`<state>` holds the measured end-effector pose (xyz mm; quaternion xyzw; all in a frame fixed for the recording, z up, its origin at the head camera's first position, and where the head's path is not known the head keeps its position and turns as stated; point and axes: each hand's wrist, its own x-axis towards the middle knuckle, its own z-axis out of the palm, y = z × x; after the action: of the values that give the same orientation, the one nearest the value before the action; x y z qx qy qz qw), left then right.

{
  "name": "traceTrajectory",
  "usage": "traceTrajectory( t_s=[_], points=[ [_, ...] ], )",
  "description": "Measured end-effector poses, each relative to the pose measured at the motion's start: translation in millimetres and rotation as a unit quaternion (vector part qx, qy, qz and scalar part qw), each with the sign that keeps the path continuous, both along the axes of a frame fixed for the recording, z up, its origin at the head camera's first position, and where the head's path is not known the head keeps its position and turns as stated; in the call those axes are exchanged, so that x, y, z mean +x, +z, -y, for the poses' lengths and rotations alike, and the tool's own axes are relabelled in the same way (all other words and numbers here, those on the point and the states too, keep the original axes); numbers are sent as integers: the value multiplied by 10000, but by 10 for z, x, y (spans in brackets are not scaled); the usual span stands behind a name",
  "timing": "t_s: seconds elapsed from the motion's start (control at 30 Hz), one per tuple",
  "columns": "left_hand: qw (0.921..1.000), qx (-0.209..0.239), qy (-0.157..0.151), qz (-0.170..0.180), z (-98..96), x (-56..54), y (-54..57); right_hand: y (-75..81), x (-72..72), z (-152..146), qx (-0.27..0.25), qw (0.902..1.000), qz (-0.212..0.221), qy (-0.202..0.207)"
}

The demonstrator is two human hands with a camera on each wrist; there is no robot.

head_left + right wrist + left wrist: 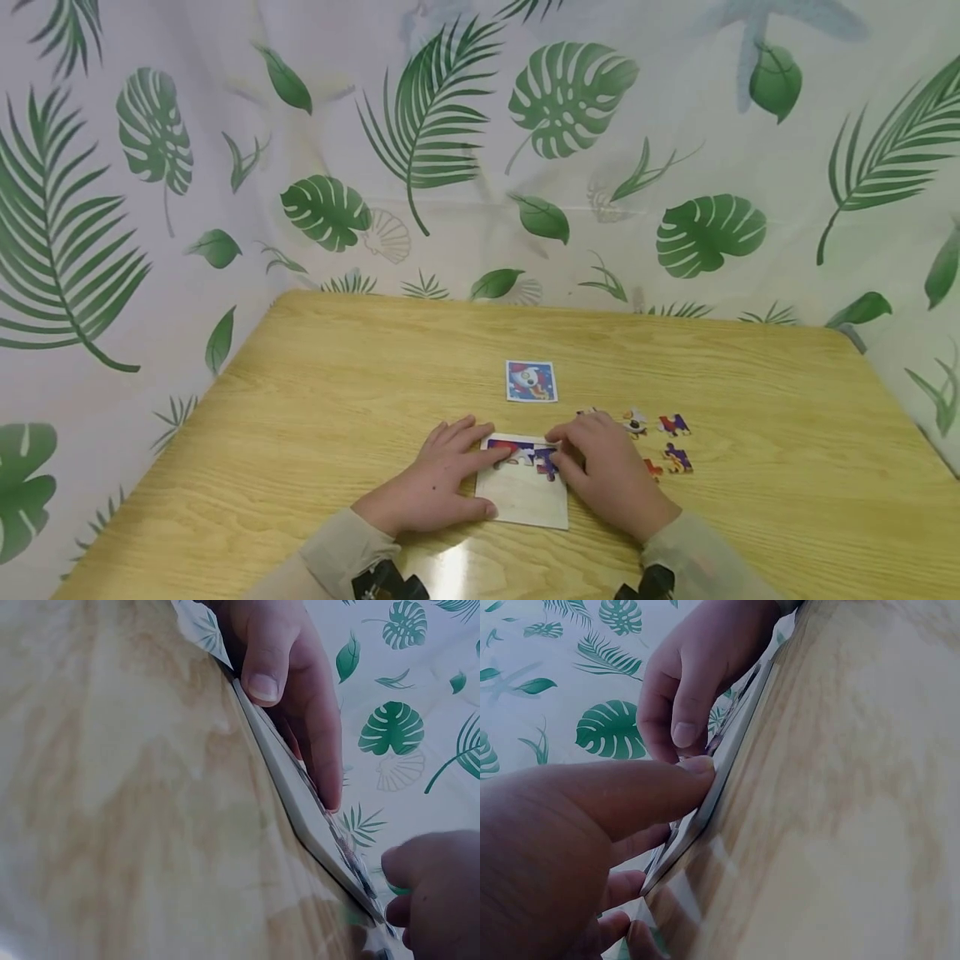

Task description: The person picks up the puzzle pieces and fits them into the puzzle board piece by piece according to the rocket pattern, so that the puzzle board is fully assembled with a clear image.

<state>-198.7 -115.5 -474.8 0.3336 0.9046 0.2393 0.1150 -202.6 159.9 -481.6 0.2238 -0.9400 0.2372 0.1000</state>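
Observation:
A pale, shallow puzzle tray (522, 504) lies on the table, several joined pieces along its far edge. My left hand (442, 483) rests at the tray's left side with fingers spread. Its index finger lies on a red and white puzzle piece (523, 457), and the thumb touches the tray's near left part. At the far right corner my right hand (611, 471) has curled fingers, with thumb and index at a purple puzzle piece (546, 463). The right wrist view shows that hand (442, 892) close over the tray (281, 776); whether it pinches the piece is unclear.
Loose puzzle pieces (677, 457) lie right of the tray, some partly hidden by the right hand. A small picture card (531, 382) with a rocket lies beyond the tray. Leaf-printed cloth (457, 250) hangs behind the wooden table (337, 375).

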Motion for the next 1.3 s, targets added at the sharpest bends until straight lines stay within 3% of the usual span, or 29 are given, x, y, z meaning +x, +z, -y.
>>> traceTrajectory(
  t_s=[0.3, 0.83, 1.3],
  points=[
    [10000, 15, -25, 47, 14, -10, 1, -10, 161, -138, 669, 9906, -377, 1134],
    [9999, 3, 0, -113, -8, 2, -10, 29, 215, -63, 1096, 9887, -330, 964],
    [10000, 18, -7, -24, 6, -8, 3, 43, 189, -56, 1158, 9892, -53, 900]
  ],
)
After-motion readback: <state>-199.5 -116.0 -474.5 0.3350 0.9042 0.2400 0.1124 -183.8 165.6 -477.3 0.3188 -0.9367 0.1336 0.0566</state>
